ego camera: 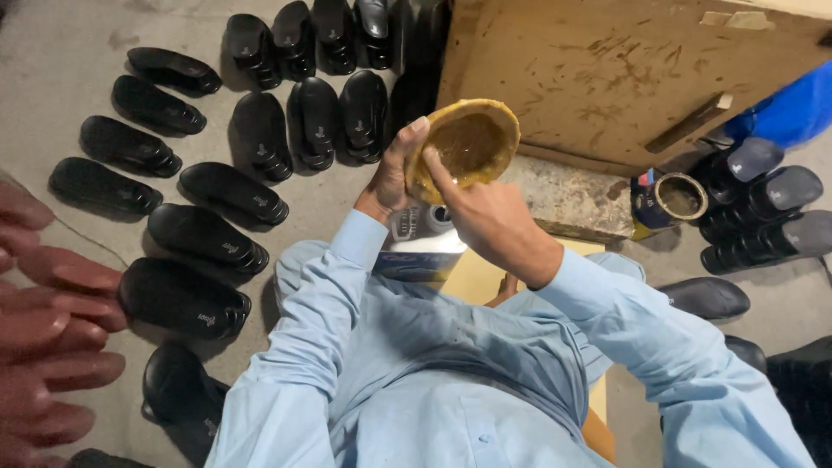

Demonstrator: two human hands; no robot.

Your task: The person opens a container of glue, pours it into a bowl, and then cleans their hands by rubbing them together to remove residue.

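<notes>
Left hand (390, 178) clasped round the rim of a yellow, glue-smeared shoe sole (464, 147), thumb up along its edge, holding it raised above the lap and in front of a stained wooden board (607, 69). Right hand (485, 212) closed, its fingers (438, 169) pressed into the brown, wet-looking hollow of the same sole; whether they pinch anything small there cannot be told.

Far left: reddish-brown soles (48, 338) stacked at the frame edge. Beside them, black sandals (204, 238) laid out in rows on the concrete floor (52, 61), reaching up to the board. Centre: light blue sleeves (321, 321) of the person; beneath the raised sole, a blue and white carton (420, 251) resting on the lap. Right of the hands: an open tin (672, 199) lying on its side on a stone slab (568, 199), its mouth turned toward the viewer. Far right: dark soles with grey insoles (763, 204), standing in a leaning row just beyond the tin.
</notes>
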